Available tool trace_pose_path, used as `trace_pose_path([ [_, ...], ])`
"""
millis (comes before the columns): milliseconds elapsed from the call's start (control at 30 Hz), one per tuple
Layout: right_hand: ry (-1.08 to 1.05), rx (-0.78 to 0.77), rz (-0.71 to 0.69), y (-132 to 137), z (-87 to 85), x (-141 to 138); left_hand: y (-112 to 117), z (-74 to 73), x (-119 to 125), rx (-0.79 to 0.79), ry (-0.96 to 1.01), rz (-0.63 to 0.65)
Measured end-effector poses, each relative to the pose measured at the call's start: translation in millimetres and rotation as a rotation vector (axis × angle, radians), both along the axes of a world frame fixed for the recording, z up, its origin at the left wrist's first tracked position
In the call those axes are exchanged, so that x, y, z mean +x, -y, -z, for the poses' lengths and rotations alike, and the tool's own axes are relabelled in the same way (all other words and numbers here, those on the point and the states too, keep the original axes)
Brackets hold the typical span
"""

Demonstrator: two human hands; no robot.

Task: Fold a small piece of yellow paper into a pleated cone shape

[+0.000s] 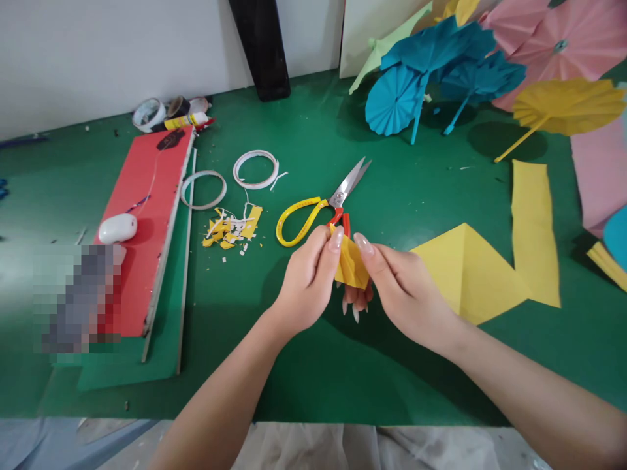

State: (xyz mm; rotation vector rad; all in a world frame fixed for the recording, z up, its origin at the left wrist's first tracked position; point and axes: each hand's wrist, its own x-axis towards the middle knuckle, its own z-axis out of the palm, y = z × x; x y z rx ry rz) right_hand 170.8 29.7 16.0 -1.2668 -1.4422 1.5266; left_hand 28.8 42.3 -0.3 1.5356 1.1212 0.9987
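Left hand (pixel 308 277) and right hand (pixel 411 287) pinch folded yellow paper (pixel 353 267), its long axis slanting down rightward. Lettering on the scissors (pixel 339 198) is unreadable.

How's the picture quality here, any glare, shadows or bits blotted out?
Head view: soft shadows on the green table below the right hand and under the yellow paper umbrella; pale glare near the picture's left edge; a coarsely pixelated patch just below the white mouse; scissors fairly sharp.
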Motion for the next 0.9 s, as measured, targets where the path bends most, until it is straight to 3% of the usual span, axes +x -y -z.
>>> trace_pose_path([
  [667, 0.007, 0.015, 0.025, 5.7, -0.1, -4.4, 7.8, -0.9, 8.6, 0.247, -0.233, -0.170],
  [767, 0.022, 0.044, 0.035, 5.9, 1.7, -5.3, 7.8, -0.5, 8.1, 0.208, -0.221, -0.160],
  [900, 0.074, 0.087, 0.094, 5.8, 3.9, -5.7, 7.6, -1.2, 7.0, -0.003, -0.027, -0.073],
])
